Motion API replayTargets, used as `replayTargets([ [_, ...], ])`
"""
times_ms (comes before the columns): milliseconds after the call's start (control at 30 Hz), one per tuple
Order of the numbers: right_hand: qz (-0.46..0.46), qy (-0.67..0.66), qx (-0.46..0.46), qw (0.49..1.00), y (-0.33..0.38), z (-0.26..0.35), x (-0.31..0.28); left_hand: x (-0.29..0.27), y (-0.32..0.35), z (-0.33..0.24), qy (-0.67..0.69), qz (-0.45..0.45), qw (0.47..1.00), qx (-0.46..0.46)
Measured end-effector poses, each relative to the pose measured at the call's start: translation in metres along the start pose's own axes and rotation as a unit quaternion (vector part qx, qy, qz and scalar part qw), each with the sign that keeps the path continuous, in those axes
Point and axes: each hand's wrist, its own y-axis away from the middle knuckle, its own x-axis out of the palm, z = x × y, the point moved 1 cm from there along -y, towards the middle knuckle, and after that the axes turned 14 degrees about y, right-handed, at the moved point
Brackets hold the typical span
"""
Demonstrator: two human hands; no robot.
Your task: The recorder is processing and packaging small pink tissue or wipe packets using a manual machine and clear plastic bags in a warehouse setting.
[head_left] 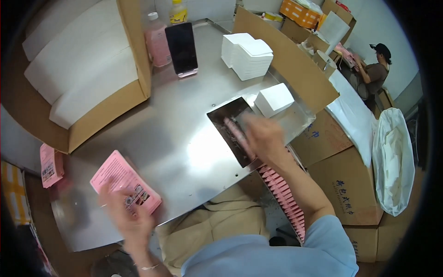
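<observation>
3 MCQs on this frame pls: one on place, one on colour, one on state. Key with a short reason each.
1. Where does the phone stand?
A. at the table's far edge, beside the pink bottle
B. inside the cardboard box
C. under the left hand

2. What colour is the packet stack at the left hand?
A. blue
B. pink
C. green

3. How is the right hand placed?
A. raised clear above the table
B. resting on the white stack
C. down at the dark opening in the steel table

Key: 1 A, it stands upright by the bottle. 2 B, the packets are plainly pink. 3 C, its fingers reach into the dark slot.
</observation>
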Motion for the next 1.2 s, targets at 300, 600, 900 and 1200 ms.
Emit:
replayTargets([
  [300, -0.038, 0.152, 0.074, 0.985, -0.021, -0.079, 0.009, -0.01, 0.005, 0.044, -0.135, 0.168, 0.975, -0.056],
  [600, -0.051, -0.066, -0.114, 0.99, 0.016, -0.01, 0.01, 0.118, 0.01, -0.033, 0.231, 0.254, 0.936, 0.079],
  [900, 0.201, 0.014, -0.265, 0.943, -0.008, 0.091, 0.01, 0.118, 0.001, -0.038, 0.044, 0.218, 0.975, 0.014],
  [1200, -0.008, 0.259, 0.063, 0.964, -0.018, -0.057, 0.007, 0.119, 0.001, -0.041, -0.048, 0.194, 0.98, -0.016],
])
